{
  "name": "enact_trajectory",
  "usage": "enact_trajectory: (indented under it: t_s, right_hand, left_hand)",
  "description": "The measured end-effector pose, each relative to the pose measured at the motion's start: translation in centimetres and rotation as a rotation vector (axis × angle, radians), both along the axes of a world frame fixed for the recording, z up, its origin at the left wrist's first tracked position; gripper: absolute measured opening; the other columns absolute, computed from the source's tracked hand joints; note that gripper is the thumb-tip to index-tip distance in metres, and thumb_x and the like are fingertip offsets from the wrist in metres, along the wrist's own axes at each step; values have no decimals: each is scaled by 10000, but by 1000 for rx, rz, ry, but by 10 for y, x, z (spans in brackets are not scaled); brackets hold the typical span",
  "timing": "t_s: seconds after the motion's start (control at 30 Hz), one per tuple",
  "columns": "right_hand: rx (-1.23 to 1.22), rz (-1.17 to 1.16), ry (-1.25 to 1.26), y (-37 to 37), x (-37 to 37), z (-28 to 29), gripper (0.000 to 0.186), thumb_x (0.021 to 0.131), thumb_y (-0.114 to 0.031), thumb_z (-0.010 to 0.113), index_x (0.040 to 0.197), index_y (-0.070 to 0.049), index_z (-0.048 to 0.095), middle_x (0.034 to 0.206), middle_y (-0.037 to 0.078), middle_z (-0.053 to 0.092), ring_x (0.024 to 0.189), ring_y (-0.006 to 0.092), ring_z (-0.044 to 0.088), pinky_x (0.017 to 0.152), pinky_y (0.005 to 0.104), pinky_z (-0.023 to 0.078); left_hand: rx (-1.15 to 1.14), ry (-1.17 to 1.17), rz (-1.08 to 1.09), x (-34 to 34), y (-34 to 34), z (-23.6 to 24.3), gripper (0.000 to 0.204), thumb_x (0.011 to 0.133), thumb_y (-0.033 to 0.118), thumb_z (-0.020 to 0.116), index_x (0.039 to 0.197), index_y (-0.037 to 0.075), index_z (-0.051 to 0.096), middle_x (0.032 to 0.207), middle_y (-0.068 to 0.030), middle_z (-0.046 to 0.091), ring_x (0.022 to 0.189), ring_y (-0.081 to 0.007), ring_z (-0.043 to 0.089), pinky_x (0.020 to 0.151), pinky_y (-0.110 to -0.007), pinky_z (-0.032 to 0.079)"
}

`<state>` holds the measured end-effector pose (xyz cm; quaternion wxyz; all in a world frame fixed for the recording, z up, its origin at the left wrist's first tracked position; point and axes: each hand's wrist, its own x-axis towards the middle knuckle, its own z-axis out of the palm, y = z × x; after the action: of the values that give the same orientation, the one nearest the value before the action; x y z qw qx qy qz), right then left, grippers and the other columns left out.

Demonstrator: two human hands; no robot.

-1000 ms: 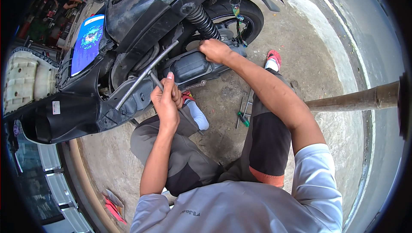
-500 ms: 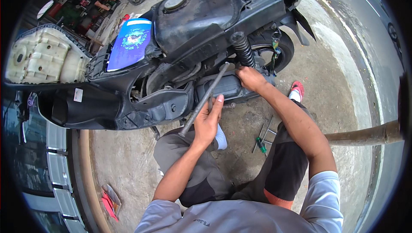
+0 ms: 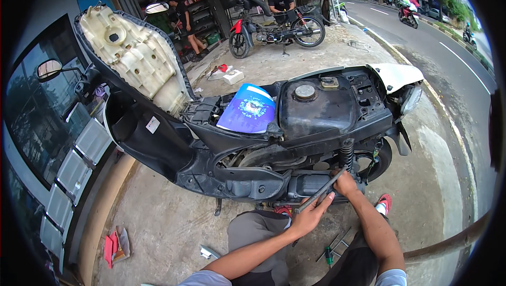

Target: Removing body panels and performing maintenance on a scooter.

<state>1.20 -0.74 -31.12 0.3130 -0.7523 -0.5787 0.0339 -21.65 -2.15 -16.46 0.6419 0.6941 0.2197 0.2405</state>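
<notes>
My left hand (image 3: 311, 211) is closed around a grey metal T-bar wrench (image 3: 327, 187), which slants up to the right across the transmission case (image 3: 304, 184) of the black scooter (image 3: 253, 149). My right hand (image 3: 344, 183) is curled at the back of that case, just below the rear shock absorber (image 3: 346, 154), close to the wrench's upper end; what its fingers grip is hidden. The scooter's seat (image 3: 132, 59) is raised, and a blue booklet (image 3: 245, 109) lies on the frame beside the fuel tank (image 3: 316, 117).
Tools with a green handle (image 3: 329, 256) lie between my legs. Steel bench seats (image 3: 74, 165) line the left wall. A bamboo pole (image 3: 443, 244) stands at right. Behind, two people (image 3: 281, 2) are at the shop, one at a motorbike (image 3: 287, 33); riders (image 3: 408, 11) pass on the road.
The view has tilted up, bringing the shop front and road into sight. My left hand still grips the wrench, and my right hand remains by the shock absorber.
</notes>
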Motion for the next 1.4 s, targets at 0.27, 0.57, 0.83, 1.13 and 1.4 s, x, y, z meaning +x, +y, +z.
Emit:
enact_trajectory:
  t_s: [0.27, 0.57, 0.83, 1.13, 1.4]
  right_hand:
    - [-145, -70, -104, -1, 3, -5, 197, 740, -128, 605, 912, -40, 641, 959, 164, 622, 874, 369, 623, 748, 451, 519]
    - [113, 76, -105, 1, 0, 4, 267, 666, -38, 589, 927, -14, 635, 1013, 178, 627, 922, 370, 624, 815, 425, 517]
    - [-137, -105, -103, 4, -17, 19, 172, 717, -93, 594, 866, -12, 619, 873, 216, 635, 808, 382, 644, 683, 459, 541]
    - [-290, -173, -152, 5, -16, 34, 183, 747, -142, 598, 877, -14, 618, 890, 198, 635, 836, 374, 643, 732, 443, 540]
    - [-257, 2, -177, -5, -7, 42, 189, 704, -126, 616, 831, 13, 617, 850, 227, 644, 823, 388, 640, 753, 451, 537]
  left_hand:
    - [40, 92, 23, 18, 5, -28, 383, 965, 356, 535, 678, 113, 463, 591, 71, 392, 536, -31, 339, 498, -227, 265]
    - [-192, 68, -71, 30, -15, -7, 426, 942, 357, 573, 625, 85, 491, 557, 43, 451, 499, -49, 411, 465, -240, 305]
    - [-233, 34, -8, 29, -11, -7, 433, 934, 387, 576, 628, 108, 450, 531, 53, 396, 411, -33, 328, 392, -219, 214]
    - [-221, 31, -22, 26, -5, -13, 432, 932, 388, 574, 631, 104, 453, 520, 54, 388, 400, -36, 323, 386, -224, 216]
    - [-220, 74, -6, 28, -7, -11, 437, 934, 394, 571, 628, 104, 453, 517, 58, 381, 405, -40, 330, 386, -223, 227]
